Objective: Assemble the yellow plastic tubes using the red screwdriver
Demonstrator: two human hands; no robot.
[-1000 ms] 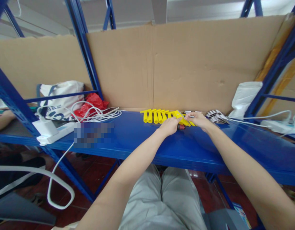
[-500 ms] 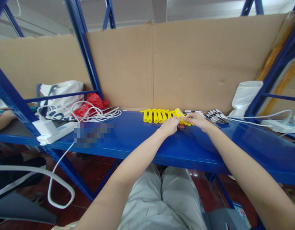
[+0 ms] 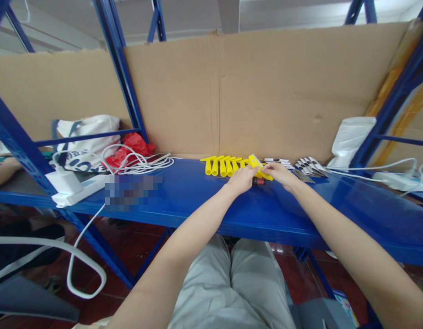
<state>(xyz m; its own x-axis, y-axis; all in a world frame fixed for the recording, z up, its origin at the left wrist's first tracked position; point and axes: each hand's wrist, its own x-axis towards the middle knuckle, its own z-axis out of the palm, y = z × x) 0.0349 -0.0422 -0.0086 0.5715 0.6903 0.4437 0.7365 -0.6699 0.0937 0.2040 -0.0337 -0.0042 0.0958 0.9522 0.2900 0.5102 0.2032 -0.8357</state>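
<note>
My left hand [image 3: 241, 180] is closed around a yellow plastic scraper [image 3: 254, 161], whose wide head tilts up with a pale strip along its edge. At the right side of that head, the fingers of my right hand [image 3: 280, 174] are pinched together on the yellow plastic; the exact contact is partly hidden. Below the hands lies a tool with a dark red and black handle [image 3: 259, 181]. Several more yellow scrapers [image 3: 223, 167] lie in a row to the left, tube-shaped handles facing me. Flat blades with black and white covers [image 3: 310, 166] fan out on the right.
The blue shelf table [image 3: 184, 192] is backed by a cardboard panel [image 3: 283, 87]. At left are white cables [image 3: 139, 162], a power strip [image 3: 81, 189], a red plastic bag [image 3: 137, 144] and a cloth bag [image 3: 91, 130]. Another person's arm [image 3: 5, 172] shows at far left.
The held scraper and both hands have shifted slightly to the left. My right fingers have moved a little along the scraper's head. The row of scrapers stays put.
</note>
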